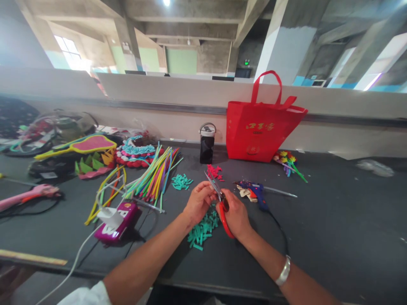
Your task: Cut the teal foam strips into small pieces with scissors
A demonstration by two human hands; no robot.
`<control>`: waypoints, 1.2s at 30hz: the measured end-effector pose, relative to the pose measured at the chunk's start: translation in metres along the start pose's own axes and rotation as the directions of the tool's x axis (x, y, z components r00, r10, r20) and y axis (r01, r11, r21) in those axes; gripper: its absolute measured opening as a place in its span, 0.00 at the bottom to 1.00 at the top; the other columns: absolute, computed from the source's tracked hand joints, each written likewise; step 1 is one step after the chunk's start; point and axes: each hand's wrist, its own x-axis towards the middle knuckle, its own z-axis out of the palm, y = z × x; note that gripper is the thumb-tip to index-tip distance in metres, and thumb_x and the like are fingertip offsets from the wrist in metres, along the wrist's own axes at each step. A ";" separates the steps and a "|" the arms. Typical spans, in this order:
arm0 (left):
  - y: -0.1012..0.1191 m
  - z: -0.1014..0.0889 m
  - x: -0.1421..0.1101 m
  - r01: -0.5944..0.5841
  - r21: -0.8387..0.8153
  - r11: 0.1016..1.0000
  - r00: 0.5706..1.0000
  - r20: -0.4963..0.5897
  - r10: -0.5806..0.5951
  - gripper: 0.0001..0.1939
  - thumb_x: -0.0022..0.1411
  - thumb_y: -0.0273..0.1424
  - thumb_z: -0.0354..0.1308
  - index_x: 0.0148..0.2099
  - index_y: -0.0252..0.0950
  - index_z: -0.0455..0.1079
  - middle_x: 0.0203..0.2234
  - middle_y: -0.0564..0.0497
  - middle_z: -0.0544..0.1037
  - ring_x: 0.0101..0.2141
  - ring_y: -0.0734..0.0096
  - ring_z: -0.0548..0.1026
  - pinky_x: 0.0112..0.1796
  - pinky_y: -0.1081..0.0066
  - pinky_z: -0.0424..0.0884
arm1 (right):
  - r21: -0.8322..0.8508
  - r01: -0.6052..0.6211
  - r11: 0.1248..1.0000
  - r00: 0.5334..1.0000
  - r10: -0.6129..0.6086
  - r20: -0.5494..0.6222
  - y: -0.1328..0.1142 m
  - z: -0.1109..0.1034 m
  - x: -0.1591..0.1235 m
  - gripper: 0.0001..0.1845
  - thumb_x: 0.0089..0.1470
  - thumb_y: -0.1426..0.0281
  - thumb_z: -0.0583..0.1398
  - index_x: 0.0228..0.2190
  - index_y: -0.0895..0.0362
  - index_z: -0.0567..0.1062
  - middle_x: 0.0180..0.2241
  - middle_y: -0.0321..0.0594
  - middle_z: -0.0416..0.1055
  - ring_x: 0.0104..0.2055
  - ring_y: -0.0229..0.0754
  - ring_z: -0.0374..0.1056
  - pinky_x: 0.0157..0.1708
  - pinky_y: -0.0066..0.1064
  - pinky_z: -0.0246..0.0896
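Observation:
My right hand (237,216) grips red-handled scissors (222,212), blades pointing up and to the left. My left hand (199,201) is pinched closed beside the blades; what it holds is too small to make out. Below both hands lies a heap of short teal cut pieces (203,231) on the dark table (333,220). A second teal heap (181,182) and a small red heap (215,171) lie further back.
A bundle of coloured pipe cleaners (152,178) and a magenta device (119,220) lie to the left. A blue glue gun (256,192) rests right of the hands. A black bottle (207,144) and red tote bag (262,125) stand behind. Craft flowers (288,163) lie at right.

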 end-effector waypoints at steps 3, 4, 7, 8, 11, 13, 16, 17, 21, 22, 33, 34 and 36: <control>0.000 0.001 0.000 0.002 -0.014 1.000 1.000 0.006 -0.002 0.09 0.48 0.28 0.66 0.32 0.33 0.70 0.22 0.54 0.73 0.25 0.78 0.70 0.29 0.77 0.65 | 0.052 0.005 0.999 1.000 -0.005 -0.008 0.001 0.001 -0.001 0.18 0.50 0.74 0.54 0.45 0.54 0.68 0.36 0.39 0.72 0.37 0.43 0.70 0.40 0.31 0.64; 0.000 0.001 0.000 0.003 -0.019 1.000 1.000 0.010 -0.003 0.09 0.48 0.28 0.66 0.32 0.33 0.70 0.22 0.54 0.73 0.24 0.78 0.70 0.29 0.77 0.65 | 0.062 0.004 0.998 1.000 -0.003 -0.010 0.001 0.002 -0.001 0.18 0.50 0.75 0.54 0.44 0.54 0.68 0.36 0.39 0.72 0.37 0.43 0.70 0.40 0.31 0.63; 0.001 0.001 0.000 -0.002 -0.028 1.000 1.000 0.015 0.003 0.09 0.48 0.28 0.66 0.32 0.33 0.70 0.22 0.55 0.73 0.24 0.78 0.70 0.29 0.76 0.65 | 0.080 0.003 0.997 1.000 -0.002 -0.006 0.000 0.001 -0.001 0.17 0.50 0.75 0.54 0.43 0.53 0.68 0.35 0.39 0.72 0.36 0.42 0.70 0.40 0.31 0.63; 0.000 0.001 0.000 -0.004 -0.028 1.000 1.000 0.016 0.005 0.08 0.48 0.28 0.66 0.32 0.33 0.70 0.22 0.55 0.73 0.24 0.78 0.70 0.29 0.76 0.65 | 0.079 0.002 0.997 1.000 -0.002 -0.004 0.000 0.001 -0.001 0.17 0.49 0.75 0.55 0.43 0.53 0.68 0.35 0.39 0.72 0.36 0.42 0.70 0.40 0.31 0.63; 0.000 0.000 0.000 -0.006 -0.032 0.999 1.000 0.022 0.007 0.08 0.49 0.27 0.65 0.32 0.33 0.70 0.23 0.54 0.73 0.25 0.78 0.70 0.29 0.76 0.65 | 0.047 0.000 0.999 1.000 0.000 -0.003 0.001 0.001 -0.001 0.19 0.49 0.75 0.55 0.45 0.54 0.68 0.36 0.39 0.73 0.37 0.43 0.70 0.40 0.31 0.63; 0.000 0.000 0.000 -0.007 -0.038 0.999 1.000 0.018 0.008 0.07 0.49 0.27 0.65 0.32 0.33 0.70 0.23 0.54 0.74 0.25 0.78 0.70 0.29 0.76 0.65 | 0.011 -0.005 1.000 1.000 0.005 -0.007 0.002 0.002 -0.001 0.20 0.50 0.74 0.55 0.47 0.54 0.67 0.38 0.40 0.72 0.39 0.44 0.70 0.40 0.32 0.63; -0.001 0.001 0.000 0.007 -0.042 0.999 1.000 0.008 -0.007 0.07 0.48 0.26 0.66 0.31 0.33 0.70 0.23 0.54 0.74 0.25 0.78 0.70 0.30 0.76 0.65 | -0.012 -0.020 1.000 1.000 0.021 0.005 0.001 0.002 -0.001 0.22 0.49 0.73 0.55 0.48 0.54 0.67 0.40 0.41 0.72 0.41 0.45 0.70 0.40 0.33 0.63; -0.002 0.001 0.000 0.016 -0.043 0.999 1.000 0.006 -0.016 0.07 0.48 0.26 0.66 0.31 0.33 0.70 0.23 0.54 0.74 0.25 0.78 0.70 0.30 0.76 0.65 | -0.006 -0.025 1.000 1.000 0.025 0.011 0.001 0.001 -0.001 0.22 0.49 0.74 0.55 0.48 0.54 0.67 0.40 0.42 0.72 0.41 0.45 0.70 0.41 0.33 0.63; -0.004 -0.001 0.001 0.019 -0.042 0.999 1.000 0.007 -0.018 0.08 0.48 0.26 0.66 0.31 0.33 0.71 0.22 0.54 0.74 0.24 0.78 0.70 0.30 0.75 0.65 | 0.053 -0.032 0.998 0.999 0.032 0.018 -0.002 -0.001 0.000 0.21 0.47 0.75 0.55 0.45 0.54 0.68 0.36 0.40 0.72 0.37 0.43 0.70 0.39 0.31 0.63; -0.004 -0.001 0.001 0.013 -0.041 0.999 1.000 0.015 -0.013 0.07 0.48 0.26 0.66 0.31 0.33 0.71 0.22 0.54 0.74 0.25 0.78 0.70 0.31 0.75 0.65 | 0.067 -0.034 0.997 0.999 0.033 0.017 -0.003 -0.002 0.000 0.20 0.47 0.75 0.55 0.45 0.54 0.68 0.35 0.39 0.72 0.36 0.43 0.70 0.38 0.30 0.63; -0.004 0.001 0.000 0.004 -0.039 0.999 1.000 0.028 -0.003 0.07 0.48 0.25 0.65 0.31 0.33 0.70 0.22 0.54 0.74 0.25 0.78 0.70 0.30 0.75 0.65 | -0.007 -0.043 0.999 0.999 0.044 0.009 -0.006 -0.004 0.000 0.22 0.48 0.74 0.55 0.47 0.54 0.68 0.40 0.41 0.72 0.41 0.44 0.70 0.41 0.32 0.64; -0.004 0.001 0.000 0.007 -0.037 0.999 0.999 0.031 -0.006 0.07 0.48 0.26 0.65 0.31 0.33 0.70 0.23 0.54 0.74 0.25 0.77 0.70 0.31 0.75 0.65 | -0.014 -0.048 0.999 0.999 0.048 0.012 -0.006 -0.005 0.000 0.22 0.48 0.74 0.55 0.47 0.54 0.68 0.40 0.41 0.72 0.42 0.45 0.70 0.41 0.32 0.64; -0.005 0.001 -0.001 0.011 -0.033 0.999 0.999 0.037 -0.010 0.07 0.48 0.26 0.65 0.31 0.33 0.70 0.23 0.53 0.74 0.25 0.77 0.71 0.31 0.75 0.65 | -0.011 -0.052 0.999 0.999 0.052 0.013 -0.007 -0.006 0.000 0.23 0.48 0.74 0.55 0.48 0.54 0.68 0.41 0.42 0.72 0.42 0.45 0.70 0.42 0.33 0.64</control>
